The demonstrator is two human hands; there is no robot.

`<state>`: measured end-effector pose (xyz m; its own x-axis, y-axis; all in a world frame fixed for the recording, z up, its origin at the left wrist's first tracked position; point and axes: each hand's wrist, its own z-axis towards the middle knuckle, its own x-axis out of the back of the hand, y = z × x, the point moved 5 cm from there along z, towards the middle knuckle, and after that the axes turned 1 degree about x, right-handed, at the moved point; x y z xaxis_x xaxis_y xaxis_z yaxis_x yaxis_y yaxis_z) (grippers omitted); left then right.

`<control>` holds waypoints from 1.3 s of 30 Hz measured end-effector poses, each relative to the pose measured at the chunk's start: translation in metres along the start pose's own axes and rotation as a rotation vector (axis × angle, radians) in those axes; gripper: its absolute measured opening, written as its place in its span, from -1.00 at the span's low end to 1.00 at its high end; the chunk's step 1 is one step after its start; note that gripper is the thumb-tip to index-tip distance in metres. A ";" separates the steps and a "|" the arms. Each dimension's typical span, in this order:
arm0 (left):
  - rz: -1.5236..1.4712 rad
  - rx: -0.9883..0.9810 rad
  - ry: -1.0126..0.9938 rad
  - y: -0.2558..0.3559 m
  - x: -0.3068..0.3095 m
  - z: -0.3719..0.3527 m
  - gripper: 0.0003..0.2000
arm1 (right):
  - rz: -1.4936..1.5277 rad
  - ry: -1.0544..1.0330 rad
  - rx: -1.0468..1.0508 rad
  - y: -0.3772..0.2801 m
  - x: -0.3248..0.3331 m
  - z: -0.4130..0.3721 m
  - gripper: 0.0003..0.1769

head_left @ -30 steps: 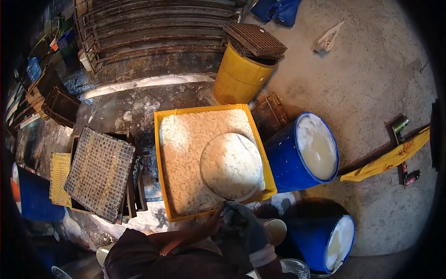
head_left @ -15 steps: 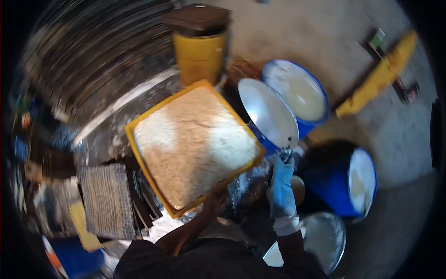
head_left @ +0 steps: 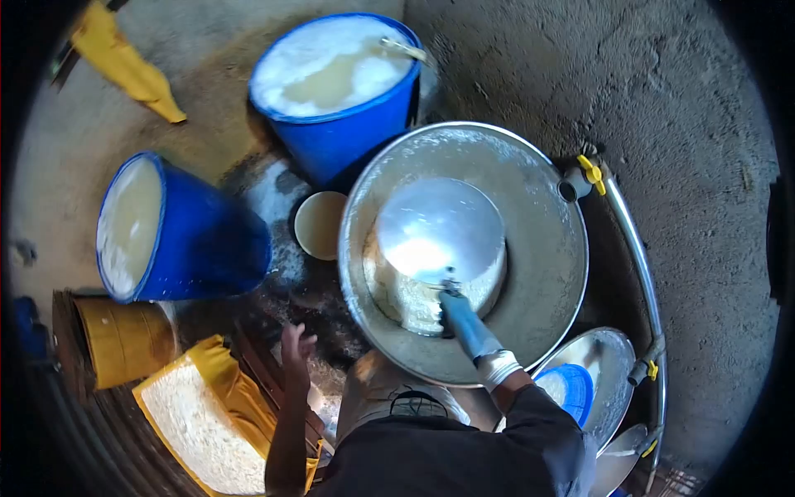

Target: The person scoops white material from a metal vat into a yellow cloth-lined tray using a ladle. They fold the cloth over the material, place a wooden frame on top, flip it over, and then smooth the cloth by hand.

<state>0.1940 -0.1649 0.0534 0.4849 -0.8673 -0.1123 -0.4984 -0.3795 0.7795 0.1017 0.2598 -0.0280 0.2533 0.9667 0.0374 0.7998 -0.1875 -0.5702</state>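
My right hand (head_left: pixel 465 316), in a blue glove, is closed at the near edge of a wide, round metal scoop (head_left: pixel 443 219). The scoop's shiny disc is over the large metal basin (head_left: pixel 538 306). Under it, partly hidden, a pale, wet mass (head_left: pixel 406 298) shows inside the basin. My bare left hand (head_left: pixel 296 344) is raised left of the basin, fingers apart, with nothing in it. Below that hand, at lower left, a yellow-edged cloth or tray (head_left: pixel 207 422) carries a white, crumbly layer.
Blue barrels of pale, frothy liquid stand at the upper middle (head_left: pixel 348 128) and left (head_left: pixel 207 236). Between them and the basin sits a small round tub (head_left: pixel 319 224). A metal pipe (head_left: pixel 638 240) with yellow valves runs along the right wall. Another metal basin (head_left: pixel 609 364) holds a blue bowl (head_left: pixel 571 393).
The view has swung right, from the yellow-edged tray to the metal basin. My left hand has come away from the tray's edge. The scoop has moved from beside the barrel to over the basin.
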 end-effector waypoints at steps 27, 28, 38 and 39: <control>1.631 -0.557 0.246 0.022 -0.223 0.157 -0.06 | -1.423 -0.090 -0.090 0.105 0.309 0.411 -0.67; 1.669 -0.583 0.269 0.020 -0.220 0.157 -0.05 | -1.344 -0.159 -0.114 0.108 0.301 0.398 -0.68; 1.252 -0.789 0.037 0.043 -0.227 0.148 -0.07 | -0.445 -0.673 -0.607 0.090 0.154 0.142 -0.76; 1.191 -0.802 0.010 0.046 -0.224 0.147 -0.12 | -0.410 -0.685 -0.632 0.084 0.138 0.115 -0.76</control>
<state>-0.0431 -0.0351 0.0241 0.0816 -0.5299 0.8441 -0.0730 0.8415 0.5353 0.1411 0.3978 -0.1654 -0.3127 0.8318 -0.4586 0.9462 0.3151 -0.0736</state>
